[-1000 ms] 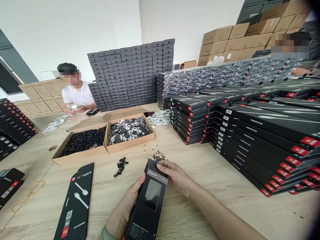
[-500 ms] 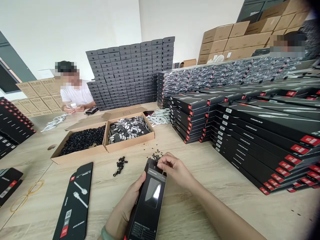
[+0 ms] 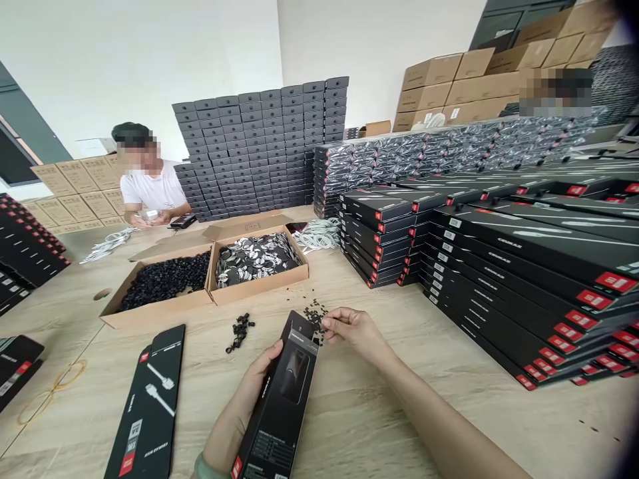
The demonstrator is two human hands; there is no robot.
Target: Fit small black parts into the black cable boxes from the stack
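My left hand (image 3: 257,379) grips a long black retail box (image 3: 279,399) by its left side, holding it tilted above the wooden table (image 3: 379,406). My right hand (image 3: 352,330) sits just past the box's top end, fingers pinched together at a small heap of black plastic bits (image 3: 314,313). Whether a bit is between the fingertips I cannot make out. A second small heap of black bits (image 3: 239,330) lies to the left of the box.
Two open cardboard trays hold black bits (image 3: 167,279) and black-and-white packets (image 3: 257,258). Flat black boxes (image 3: 150,402) lie at lower left. Tall stacks of black boxes (image 3: 524,266) crowd the right. A person in white (image 3: 150,189) works at the far left.
My right hand left the box's top flap and moved right to the heap of black bits. My left hand tilted the box leftward and lowered it.
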